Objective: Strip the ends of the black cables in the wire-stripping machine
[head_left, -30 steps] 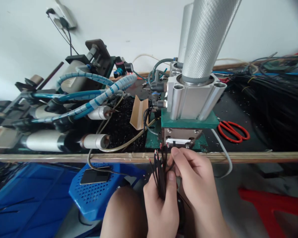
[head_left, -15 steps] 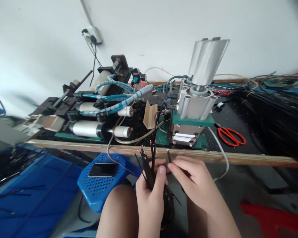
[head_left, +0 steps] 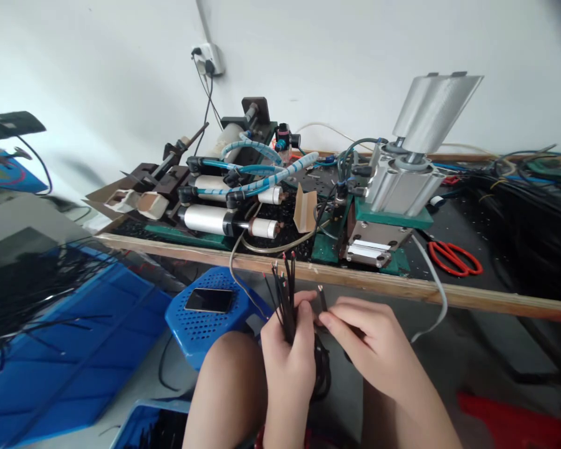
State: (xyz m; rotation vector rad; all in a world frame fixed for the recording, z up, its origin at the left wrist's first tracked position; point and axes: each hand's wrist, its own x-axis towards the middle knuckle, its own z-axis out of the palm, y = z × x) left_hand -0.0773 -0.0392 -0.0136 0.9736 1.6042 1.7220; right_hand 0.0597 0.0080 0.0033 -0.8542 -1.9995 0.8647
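My left hand (head_left: pixel 290 340) is closed around a bundle of black cables (head_left: pixel 286 299); their upper ends fan out, some showing small red and pale wire tips. Below the fist the bundle hangs in loops. Just to the right, my right hand (head_left: pixel 364 330) pinches a single black cable (head_left: pixel 322 299) between thumb and fingers, its stripped end pointing up. Both hands are above my lap, in front of the bench edge. Close beyond them stands a pneumatic machine (head_left: pixel 378 240) with silver cylinders on top.
Red-handled scissors (head_left: pixel 454 259) lie right of the machine. Another pneumatic device (head_left: pixel 210 219) with blue hoses occupies the left of the bench. A phone (head_left: pixel 209 300) rests on a blue stool (head_left: pixel 182 330). Blue bins (head_left: pixel 98 349) of black cables stand at left, and a dark cable heap (head_left: pixel 533 231) lies at right.
The view has turned left and down, so bench items appear further right and more of the bins shows. Both hands keep their grips, held close together.
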